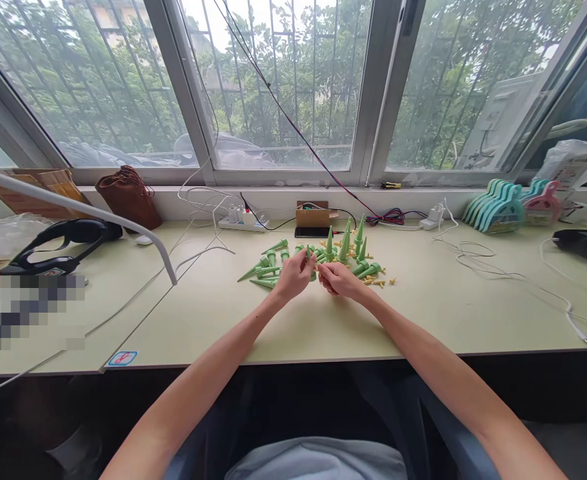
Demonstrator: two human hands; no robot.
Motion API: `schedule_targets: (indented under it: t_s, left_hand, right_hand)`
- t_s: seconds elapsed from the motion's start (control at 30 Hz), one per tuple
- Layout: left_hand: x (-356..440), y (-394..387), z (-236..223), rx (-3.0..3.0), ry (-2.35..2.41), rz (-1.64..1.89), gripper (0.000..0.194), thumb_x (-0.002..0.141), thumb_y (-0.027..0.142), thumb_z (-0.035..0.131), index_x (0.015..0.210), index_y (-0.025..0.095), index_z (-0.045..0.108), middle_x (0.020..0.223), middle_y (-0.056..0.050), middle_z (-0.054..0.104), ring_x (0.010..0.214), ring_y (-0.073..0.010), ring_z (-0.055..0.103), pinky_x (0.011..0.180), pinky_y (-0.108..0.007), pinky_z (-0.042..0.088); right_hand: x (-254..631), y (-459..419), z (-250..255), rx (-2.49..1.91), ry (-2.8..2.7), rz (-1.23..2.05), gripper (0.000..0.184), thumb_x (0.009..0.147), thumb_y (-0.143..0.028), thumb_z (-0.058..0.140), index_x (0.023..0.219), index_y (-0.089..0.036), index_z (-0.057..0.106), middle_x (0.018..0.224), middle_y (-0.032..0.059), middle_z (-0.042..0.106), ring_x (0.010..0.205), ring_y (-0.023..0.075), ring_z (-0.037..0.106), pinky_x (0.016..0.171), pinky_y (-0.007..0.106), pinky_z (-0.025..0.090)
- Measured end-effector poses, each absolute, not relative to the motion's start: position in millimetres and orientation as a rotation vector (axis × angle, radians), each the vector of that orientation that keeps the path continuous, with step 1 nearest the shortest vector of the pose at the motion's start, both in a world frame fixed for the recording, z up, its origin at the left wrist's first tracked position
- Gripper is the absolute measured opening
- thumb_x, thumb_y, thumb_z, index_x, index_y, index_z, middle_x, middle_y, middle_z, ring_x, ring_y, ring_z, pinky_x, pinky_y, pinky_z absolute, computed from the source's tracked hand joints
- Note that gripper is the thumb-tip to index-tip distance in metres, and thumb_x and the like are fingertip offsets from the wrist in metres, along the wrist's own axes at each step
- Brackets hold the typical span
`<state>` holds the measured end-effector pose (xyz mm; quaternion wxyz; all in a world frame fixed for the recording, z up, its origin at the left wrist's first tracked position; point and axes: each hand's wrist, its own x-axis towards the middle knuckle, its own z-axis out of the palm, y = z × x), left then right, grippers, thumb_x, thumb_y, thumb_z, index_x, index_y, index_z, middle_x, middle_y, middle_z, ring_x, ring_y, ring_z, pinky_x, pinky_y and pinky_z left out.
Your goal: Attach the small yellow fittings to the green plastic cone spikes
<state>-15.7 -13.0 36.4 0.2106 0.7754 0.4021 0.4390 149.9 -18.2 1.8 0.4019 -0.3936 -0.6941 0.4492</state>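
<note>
My left hand (294, 275) is closed around a green plastic spike (308, 253), whose tip shows above the fingers. Right beside it, my right hand (339, 278) is closed in a pinch, and what its fingertips hold is too small and covered to make out. To the left of the hands, several green spikes (254, 269) lie in a loose pile. Other green cone-shaped spikes (344, 244) stand point up behind my right hand. Small yellow plastic pieces (374, 282) are scattered to the right of that hand and among the spikes.
Behind the spikes are a small cardboard box (312, 216) and a dark phone (314, 233). A power strip (243, 221) and loose cables run along the window wall. Headphones (63, 243) lie at left, pastel hangers (496, 205) at right. A white curved bar (138, 223) crosses the left side.
</note>
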Motion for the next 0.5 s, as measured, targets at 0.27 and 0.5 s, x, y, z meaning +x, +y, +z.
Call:
schedule_targets:
  t_s: [0.27, 0.5]
  left_hand:
    - [-18.8, -16.4, 42.2, 2.167, 1.012, 1.224, 0.054, 0.098, 0.056, 0.027, 0.085, 0.018, 0.062, 0.061, 0.000, 0.056, 0.055, -0.0122, 0.051, 0.057, -0.025, 0.040]
    - [-19.8, -19.9, 41.5, 2.276, 0.804, 1.246, 0.063, 0.099, 0.056, 0.018, 0.091, 0.016, 0.066, 0.077, -0.006, 0.062, 0.064, -0.0150, 0.058, 0.069, -0.030, 0.048]
  right_hand:
    - [149.6, -21.0, 8.2, -1.004, -1.676, 1.144, 0.048, 0.094, -0.060, 0.043, 0.066, -0.021, 0.044, 0.041, -0.0072, 0.038, 0.031, 0.0071, 0.033, 0.033, 0.021, 0.029]
    - [150.1, -24.8, 17.7, -0.961, -1.596, 1.180, 0.052, 0.090, -0.067, 0.045, 0.065, -0.022, 0.041, 0.042, -0.0070, 0.039, 0.031, 0.0073, 0.034, 0.033, 0.022, 0.028]
